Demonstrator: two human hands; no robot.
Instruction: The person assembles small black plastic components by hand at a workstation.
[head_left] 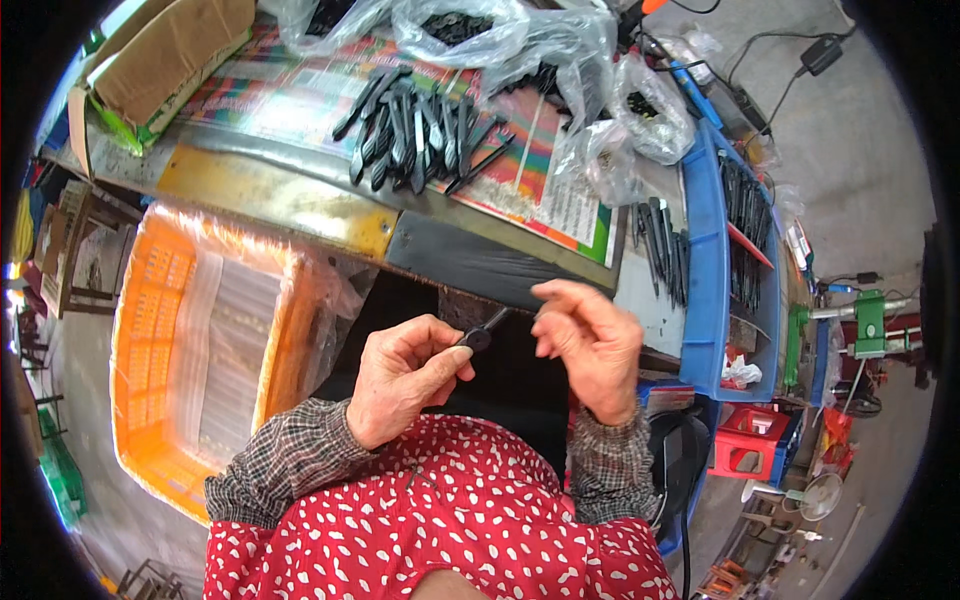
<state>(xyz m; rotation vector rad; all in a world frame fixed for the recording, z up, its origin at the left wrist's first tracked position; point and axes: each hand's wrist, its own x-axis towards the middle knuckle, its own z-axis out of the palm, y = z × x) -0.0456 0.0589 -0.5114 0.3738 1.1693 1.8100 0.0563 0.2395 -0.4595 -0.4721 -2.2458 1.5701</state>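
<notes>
Below, to the person's left, an orange plastic crate (pixel 140 330) lined with a clear plastic sheet stood beside the worktop (pixel 270 195); what lay in it could not be told. A blue plastic bin (pixel 705 260) at the right held rows of slim black plastic pieces (pixel 745 215). Clear plastic bags (pixel 600 110) at the far edge held more small black parts, and a loose heap of black plastic strips (pixel 415 135) lay on the coloured printed sheet (pixel 300 95). The left hand (pixel 405 375) gripped a short black plastic piece (pixel 482 335) between thumb and fingers, in front of the chest. Its long axis ran up and to the right, the tip pointing toward the right hand (pixel 590 345), which hovered just beside it, fingers loosely curled and holding nothing.
</notes>
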